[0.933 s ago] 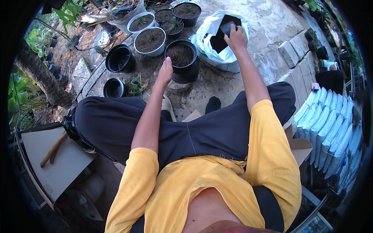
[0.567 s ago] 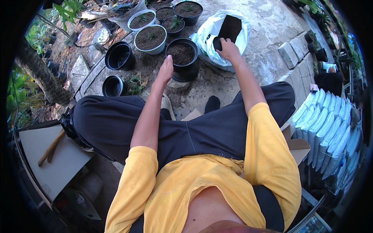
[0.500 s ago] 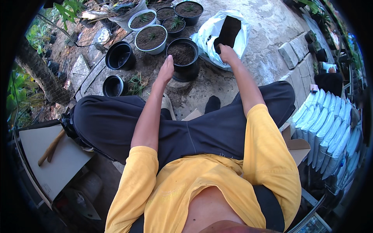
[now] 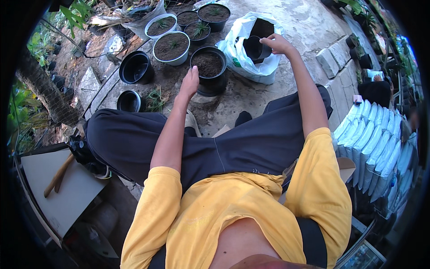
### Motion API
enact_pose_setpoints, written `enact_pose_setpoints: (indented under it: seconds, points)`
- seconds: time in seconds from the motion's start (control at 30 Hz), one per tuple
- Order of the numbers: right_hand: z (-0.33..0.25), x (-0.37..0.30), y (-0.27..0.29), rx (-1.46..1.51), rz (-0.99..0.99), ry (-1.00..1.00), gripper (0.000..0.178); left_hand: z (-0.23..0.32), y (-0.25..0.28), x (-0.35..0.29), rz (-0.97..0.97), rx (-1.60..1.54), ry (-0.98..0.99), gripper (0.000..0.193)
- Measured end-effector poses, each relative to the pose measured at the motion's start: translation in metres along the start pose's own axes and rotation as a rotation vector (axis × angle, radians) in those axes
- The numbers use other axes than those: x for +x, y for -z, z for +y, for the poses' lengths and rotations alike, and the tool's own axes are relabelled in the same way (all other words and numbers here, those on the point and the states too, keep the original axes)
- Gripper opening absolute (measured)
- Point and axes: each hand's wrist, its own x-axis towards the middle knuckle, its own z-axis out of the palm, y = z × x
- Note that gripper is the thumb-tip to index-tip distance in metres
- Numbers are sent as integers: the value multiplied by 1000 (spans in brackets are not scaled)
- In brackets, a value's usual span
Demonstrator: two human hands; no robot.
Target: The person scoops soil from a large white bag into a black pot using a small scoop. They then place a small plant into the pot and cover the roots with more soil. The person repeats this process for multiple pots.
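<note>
A black plant pot full of dark soil stands on the ground ahead of me. My left hand is closed on its near left rim, with the thumb at the edge and the other fingers partly hidden. To the right is a white plastic bag, its top spread wide around dark soil. My right hand pinches the rim of a small black pot, which is tilted inside the bag's mouth. What the small pot contains is too dark to tell.
Pots with soil and small plants, including a white-rimmed pot, stand beyond my left hand. Two empty black pots sit to the left. Concrete blocks and stacked pale plastic packets lie at the right. A wooden handle rests on a board.
My right hand has drawn back slightly, up and to the right, and the small black pot in it has turned and tilted within the bag. My left hand stays at the soil-filled pot.
</note>
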Motion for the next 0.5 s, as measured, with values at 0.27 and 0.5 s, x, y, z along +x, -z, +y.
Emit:
enact_pose_setpoints:
  seconds: [0.27, 0.5]
  points:
    - [-17, -43, -4, 121, 255, 242, 73, -3, 0, 2, -13, 21, 5, 65]
    - [-70, -92, -72, -193, 462, 822, 70, -30, -7, 17, 37, 14, -96, 64]
